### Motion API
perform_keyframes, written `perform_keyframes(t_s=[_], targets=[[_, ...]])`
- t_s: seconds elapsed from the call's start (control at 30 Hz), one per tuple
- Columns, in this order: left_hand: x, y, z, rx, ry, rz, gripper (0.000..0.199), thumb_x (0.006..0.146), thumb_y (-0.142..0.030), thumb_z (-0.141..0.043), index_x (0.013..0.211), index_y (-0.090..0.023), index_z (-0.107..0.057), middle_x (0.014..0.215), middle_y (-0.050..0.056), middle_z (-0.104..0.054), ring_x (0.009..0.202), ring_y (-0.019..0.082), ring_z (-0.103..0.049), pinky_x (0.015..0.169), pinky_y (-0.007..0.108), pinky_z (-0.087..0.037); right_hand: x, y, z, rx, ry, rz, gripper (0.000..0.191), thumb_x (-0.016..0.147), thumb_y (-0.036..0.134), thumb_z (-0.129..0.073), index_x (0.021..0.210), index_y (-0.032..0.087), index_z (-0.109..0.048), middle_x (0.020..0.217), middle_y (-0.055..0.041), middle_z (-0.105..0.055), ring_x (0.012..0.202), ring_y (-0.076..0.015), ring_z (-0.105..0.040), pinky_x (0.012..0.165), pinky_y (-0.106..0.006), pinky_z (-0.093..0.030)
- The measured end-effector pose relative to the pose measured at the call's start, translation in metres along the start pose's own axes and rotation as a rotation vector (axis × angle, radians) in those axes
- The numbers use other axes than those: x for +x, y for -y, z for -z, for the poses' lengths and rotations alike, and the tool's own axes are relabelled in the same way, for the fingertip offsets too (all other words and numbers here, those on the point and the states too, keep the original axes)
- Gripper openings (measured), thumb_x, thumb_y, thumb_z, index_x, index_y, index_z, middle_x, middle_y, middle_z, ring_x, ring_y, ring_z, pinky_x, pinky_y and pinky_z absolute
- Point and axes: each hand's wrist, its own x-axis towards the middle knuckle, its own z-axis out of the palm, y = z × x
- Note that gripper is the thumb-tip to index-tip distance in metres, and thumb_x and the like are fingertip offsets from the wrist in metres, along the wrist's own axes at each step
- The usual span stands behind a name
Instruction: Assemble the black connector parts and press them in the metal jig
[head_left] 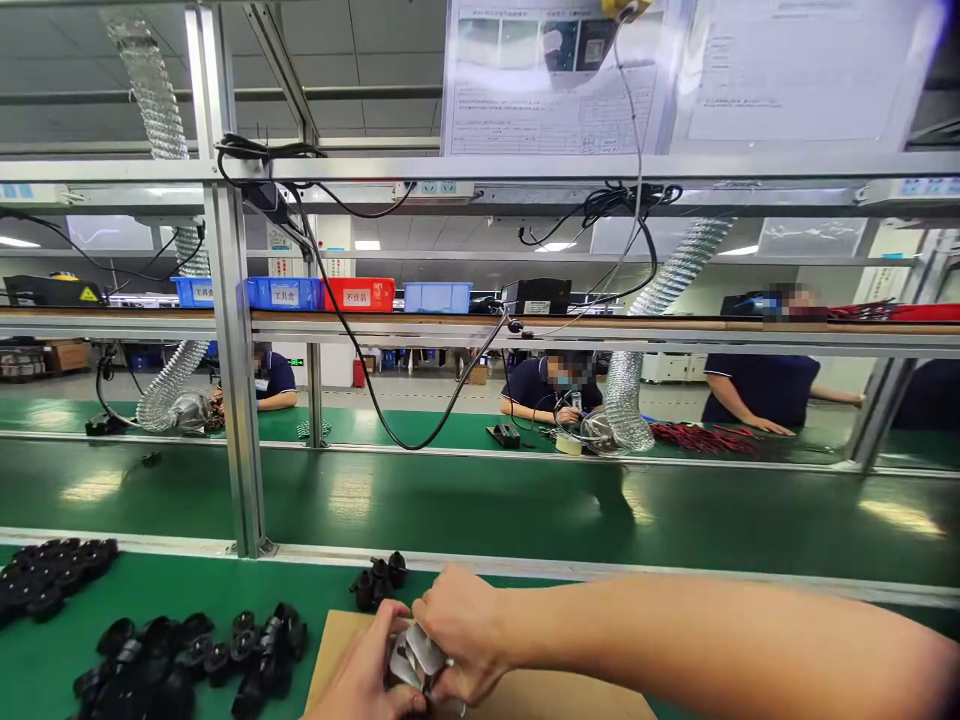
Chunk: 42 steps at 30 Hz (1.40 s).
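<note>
At the bottom centre, a silver-grey part [415,655] with flat, rounded faces is gripped between both hands; its exact kind I cannot make out. My left hand [364,668] holds it from the left, fingers and thumb curled round its side. My right hand [466,632] reaches in from the right and is closed on its upper right side. Both hands are over a brown cardboard sheet [559,692] on the green bench. Just beyond them stands a small group of black plastic parts [380,580]. Part of the piece is hidden behind my fingers.
More black parts lie in a pile [187,660] and a far-left cluster [56,575]. A metal post [238,400] rises at the bench's back edge. Beyond runs a green conveyor belt [480,510]. A black cable [405,448] hangs from the shelf. Several co-workers sit or stand opposite.
</note>
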Motion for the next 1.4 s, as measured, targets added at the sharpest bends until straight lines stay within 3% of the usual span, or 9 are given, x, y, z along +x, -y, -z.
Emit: perform_keyframes(t_s=[0.2,0.3,0.43,0.53,0.73,0.83,1.0,1.1,1.4], targets=[[-0.004,0.009,-0.001,-0.008,-0.063,-0.010,0.103,0.077,-0.021,-0.086,0.165,-0.031,-0.035,0.144,0.013,-0.064,0.126,0.036,-0.063,0.114,0.050,-0.046,-0.012,-0.001,0.006,0.054,0.056,-0.102,0.074,0.082,0.083,-0.060,0.099,0.013,-0.077,0.083,-0.0159,-0.079,0.065,-0.0326,-0.074,0.050,-0.034,-0.040],[-0.004,0.011,-0.001,0.098,-0.054,-0.032,0.126,0.068,-0.022,-0.095,0.170,-0.035,-0.023,0.161,0.013,-0.053,0.147,0.041,-0.049,0.125,0.055,-0.035,-0.015,-0.027,0.003,-0.036,-0.100,0.213,0.079,0.078,0.073,-0.076,0.132,0.016,-0.063,0.101,-0.0135,-0.078,0.071,-0.0280,-0.071,0.051,-0.033,-0.038],[-0.003,0.008,-0.003,0.151,0.010,-0.038,0.148,0.063,-0.024,-0.100,0.171,-0.035,0.000,0.173,0.013,-0.039,0.157,0.041,-0.037,0.129,0.056,-0.031,-0.012,-0.052,0.000,-0.260,-0.339,0.674,0.031,0.106,0.034,-0.058,0.133,0.020,-0.058,0.119,-0.0119,-0.074,0.084,-0.0228,-0.065,0.053,-0.036,-0.034],[0.000,0.007,-0.003,0.105,0.059,-0.037,0.154,0.064,-0.030,-0.100,0.169,-0.032,0.012,0.174,0.016,-0.036,0.157,0.041,-0.037,0.128,0.057,-0.032,0.001,-0.054,-0.001,-0.267,-0.356,0.793,0.026,0.109,0.027,-0.046,0.127,0.015,-0.061,0.107,-0.0114,-0.074,0.083,-0.0227,-0.063,0.052,-0.038,-0.032],[0.003,0.011,-0.009,-0.062,0.043,-0.041,0.170,0.054,-0.030,-0.103,0.167,-0.026,0.023,0.172,0.018,-0.037,0.155,0.045,-0.039,0.126,0.056,-0.034,0.034,-0.049,-0.002,-0.229,-0.246,0.959,0.033,0.081,0.036,-0.074,0.103,0.014,-0.065,0.095,-0.0122,-0.071,0.086,-0.0278,-0.062,0.055,-0.039,-0.037],[0.000,0.008,-0.014,-0.131,0.007,0.001,0.168,0.055,-0.029,-0.103,0.167,-0.029,0.022,0.168,0.016,-0.043,0.151,0.043,-0.045,0.124,0.052,-0.040,0.038,-0.044,-0.013,-0.161,-0.252,0.900,0.035,0.080,0.047,-0.074,0.095,0.017,-0.064,0.089,-0.0114,-0.072,0.078,-0.0268,-0.061,0.059,-0.039,-0.040],[-0.005,-0.001,-0.015,-0.196,0.016,0.024,0.164,0.057,-0.034,-0.104,0.169,-0.030,0.015,0.154,0.017,-0.057,0.134,0.041,-0.060,0.117,0.052,-0.047,0.012,-0.021,-0.035,0.032,-0.270,0.359,0.059,0.073,0.068,-0.076,0.098,0.016,-0.064,0.082,-0.0086,-0.072,0.065,-0.0244,-0.061,0.060,-0.037,-0.036],[-0.006,-0.004,-0.013,-0.239,0.045,-0.004,0.159,0.063,-0.040,-0.102,0.168,-0.030,0.017,0.148,0.016,-0.062,0.126,0.038,-0.067,0.114,0.052,-0.049,-0.005,-0.014,-0.035,0.073,-0.273,0.203,0.066,0.075,0.071,-0.075,0.108,0.016,-0.064,0.083,-0.0075,-0.072,0.068,-0.0258,-0.063,0.063,-0.037,-0.036],[-0.003,-0.020,-0.004,-0.228,0.104,0.002,0.179,0.050,-0.045,-0.107,0.162,-0.028,0.032,0.167,0.022,-0.044,0.156,0.040,-0.039,0.130,0.057,-0.025,0.002,-0.046,0.003,-0.155,-0.224,0.877,0.030,0.112,0.033,-0.037,0.125,0.030,-0.063,0.134,-0.0100,-0.070,0.127,-0.0258,-0.059,0.062,-0.038,-0.039]])
